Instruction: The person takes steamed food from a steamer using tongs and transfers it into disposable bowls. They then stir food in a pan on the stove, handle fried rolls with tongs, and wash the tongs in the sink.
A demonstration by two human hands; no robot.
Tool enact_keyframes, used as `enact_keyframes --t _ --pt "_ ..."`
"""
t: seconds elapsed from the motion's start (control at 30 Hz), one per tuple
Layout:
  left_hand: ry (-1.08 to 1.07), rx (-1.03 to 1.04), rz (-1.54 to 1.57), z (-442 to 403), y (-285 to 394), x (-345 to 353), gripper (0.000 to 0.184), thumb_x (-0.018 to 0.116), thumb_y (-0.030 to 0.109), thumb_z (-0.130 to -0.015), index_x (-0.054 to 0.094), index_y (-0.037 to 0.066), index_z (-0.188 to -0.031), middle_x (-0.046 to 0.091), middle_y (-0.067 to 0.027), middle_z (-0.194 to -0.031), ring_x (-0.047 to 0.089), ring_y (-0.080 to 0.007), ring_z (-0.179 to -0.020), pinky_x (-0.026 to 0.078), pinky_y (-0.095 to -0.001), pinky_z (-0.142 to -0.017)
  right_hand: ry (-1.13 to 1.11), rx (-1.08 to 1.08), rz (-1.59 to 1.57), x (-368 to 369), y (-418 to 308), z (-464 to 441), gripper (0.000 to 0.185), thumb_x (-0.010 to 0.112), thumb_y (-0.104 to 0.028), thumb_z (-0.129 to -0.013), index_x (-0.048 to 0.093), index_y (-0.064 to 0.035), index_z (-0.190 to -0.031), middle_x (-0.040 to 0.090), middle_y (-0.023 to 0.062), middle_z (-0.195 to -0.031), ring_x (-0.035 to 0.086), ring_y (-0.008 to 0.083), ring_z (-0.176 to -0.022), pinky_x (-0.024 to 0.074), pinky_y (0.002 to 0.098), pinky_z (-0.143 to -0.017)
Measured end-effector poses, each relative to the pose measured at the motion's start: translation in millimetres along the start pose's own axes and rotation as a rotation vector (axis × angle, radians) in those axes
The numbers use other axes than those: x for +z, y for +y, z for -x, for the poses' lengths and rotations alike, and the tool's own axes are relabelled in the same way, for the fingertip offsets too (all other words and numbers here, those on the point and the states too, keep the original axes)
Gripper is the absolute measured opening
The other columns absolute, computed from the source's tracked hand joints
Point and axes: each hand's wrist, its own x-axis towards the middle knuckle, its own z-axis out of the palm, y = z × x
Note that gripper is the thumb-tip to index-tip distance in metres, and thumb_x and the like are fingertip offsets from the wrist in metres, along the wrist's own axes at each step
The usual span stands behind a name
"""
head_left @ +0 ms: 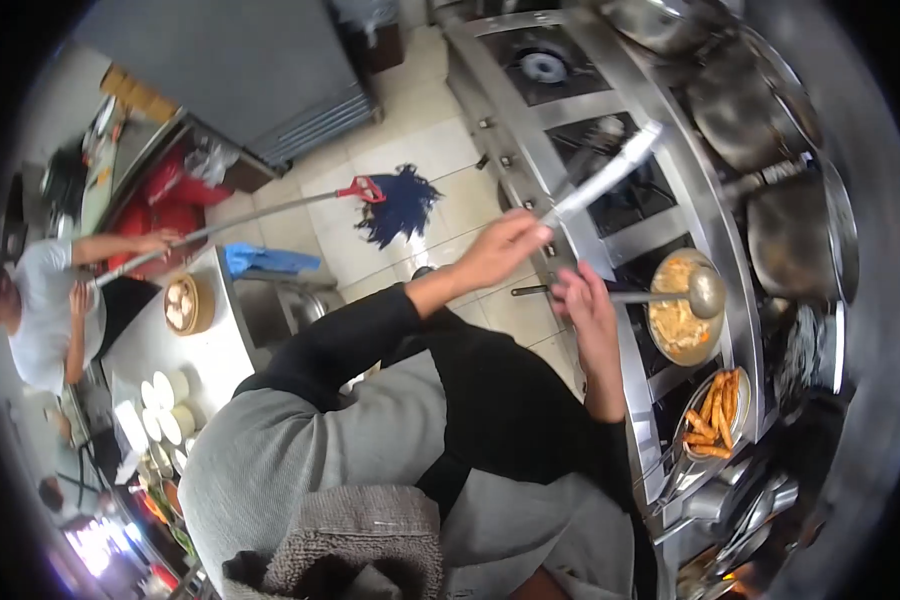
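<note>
My left hand (505, 250) is closed around one end of a long, pale, motion-blurred object (610, 178), which points up and right across the burners. Beside it, with fingers apart and slightly blurred, my right hand (592, 315) is raised over the stove's front edge. A long handle passes at its fingers; whether they touch it is unclear. The metal ladle (707, 291) has its bowl over a round pan (658, 335) of yellowish, mixed food (682, 325). Below that pan, browned fried sticks (715, 415) lie in a metal strainer (692, 462).
Large dark woks (740, 110) line the stove's back. A person (45, 300) at left holds a mop (400, 205) over the tiled floor. On the left counter (225, 330) stand a bamboo steamer (198, 303) and white cups (175, 425). Metal pots (710, 502) sit lower right.
</note>
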Motion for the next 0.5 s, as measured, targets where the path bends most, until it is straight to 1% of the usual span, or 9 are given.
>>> enact_keyframes --t 0.03,0.1,0.13,0.2,0.23,0.33,0.4,0.43,0.5 --pt "-0.043 -0.021 0.050 -7 2 -7 0.033 0.051 0.030 -0.103 0.057 0.002 -0.087 0.046 -0.0033 -0.085 0.051 -0.0150 -0.069 0.044 -0.0304 -0.063 -0.081 0.033 -0.198 16 8 -29 0.048 0.053 -0.034 -0.102 0.046 -0.0001 -0.135 0.058 0.0128 -0.127 0.058 0.0197 -0.113 0.0463 0.0326 -0.096" --pt "-0.029 0.210 -0.045 -22 1 -21 0.029 0.050 0.028 -0.103 0.057 0.003 -0.091 0.050 -0.0055 -0.087 0.054 -0.0196 -0.071 0.045 -0.0345 -0.068 -0.220 0.096 -0.595 48 18 -77 0.058 0.049 -0.048 -0.101 0.045 -0.0020 -0.136 0.055 0.0144 -0.132 0.055 0.0219 -0.119 0.0441 0.0373 -0.102" --pt "-0.025 0.326 -0.099 -26 1 -33 0.027 0.049 0.027 -0.103 0.057 0.004 -0.093 0.053 -0.0066 -0.089 0.056 -0.0219 -0.073 0.046 -0.0365 -0.071 -0.162 0.082 -0.587 64 15 -92 0.059 0.048 -0.050 -0.101 0.046 -0.0020 -0.134 0.055 0.0139 -0.131 0.055 0.0232 -0.119 0.0426 0.0385 -0.103" --pt "-0.154 0.203 -0.083 -38 -3 -67 0.022 0.048 0.026 -0.103 0.055 0.005 -0.102 0.058 -0.0089 -0.093 0.060 -0.0251 -0.079 0.046 -0.0383 -0.077 -0.035 0.026 -0.581 104 -10 -122 0.060 0.046 -0.053 -0.100 0.049 -0.0021 -0.130 0.057 0.0129 -0.128 0.054 0.0258 -0.120 0.0398 0.0408 -0.106" --pt "-0.229 0.156 -0.083 -51 -3 -84 0.021 0.048 0.025 -0.103 0.054 0.005 -0.107 0.061 -0.0101 -0.095 0.062 -0.0267 -0.082 0.047 -0.0392 -0.080 -0.027 0.046 -0.623 109 -12 -138 0.050 0.050 -0.049 -0.101 0.053 -0.0031 -0.122 0.060 0.0127 -0.122 0.056 0.0263 -0.116 0.0432 0.0434 -0.103" --pt "-0.321 -0.122 0.093 -87 6 -145 0.024 0.049 0.026 -0.103 0.048 0.007 -0.119 0.065 -0.0116 -0.101 0.065 -0.0245 -0.091 0.048 -0.0372 -0.083 0.133 0.181 -0.674 111 -16 -169 0.037 0.051 -0.037 -0.102 0.055 -0.0032 -0.116 0.062 0.0124 -0.116 0.058 0.0269 -0.111 0.0479 0.0464 -0.096" --pt "-0.211 -0.087 -0.054 -110 -23 -174 0.031 0.047 0.033 -0.103 0.044 0.009 -0.122 0.066 -0.0122 -0.093 0.068 -0.0290 -0.090 0.050 -0.0390 -0.078 0.254 0.272 -0.718 118 -37 -183 0.026 0.052 -0.025 -0.100 0.054 -0.0052 -0.116 0.063 0.0108 -0.102 0.062 0.0252 -0.094 0.0523 0.0470 -0.084" --pt "-0.217 -0.188 -0.015 -126 -32 -190 0.025 0.053 0.022 -0.102 0.048 0.007 -0.121 0.065 -0.0101 -0.101 0.065 -0.0176 -0.091 0.051 -0.0328 -0.082 0.251 0.250 -0.722 107 -25 -193 0.026 0.053 -0.022 -0.098 0.052 -0.0059 -0.119 0.061 0.0089 -0.096 0.061 0.0238 -0.086 0.0527 0.0468 -0.079" --pt "-0.151 -0.218 0.128 -160 -72 -213 0.023 0.055 0.017 -0.100 0.049 0.006 -0.120 0.065 -0.0084 -0.099 0.065 -0.0159 -0.089 0.051 -0.0302 -0.081 0.298 0.202 -0.696 97 -13 -215 0.029 0.055 -0.018 -0.097 0.050 -0.0071 -0.123 0.056 0.0058 -0.085 0.058 0.0206 -0.073 0.0527 0.0442 -0.071"
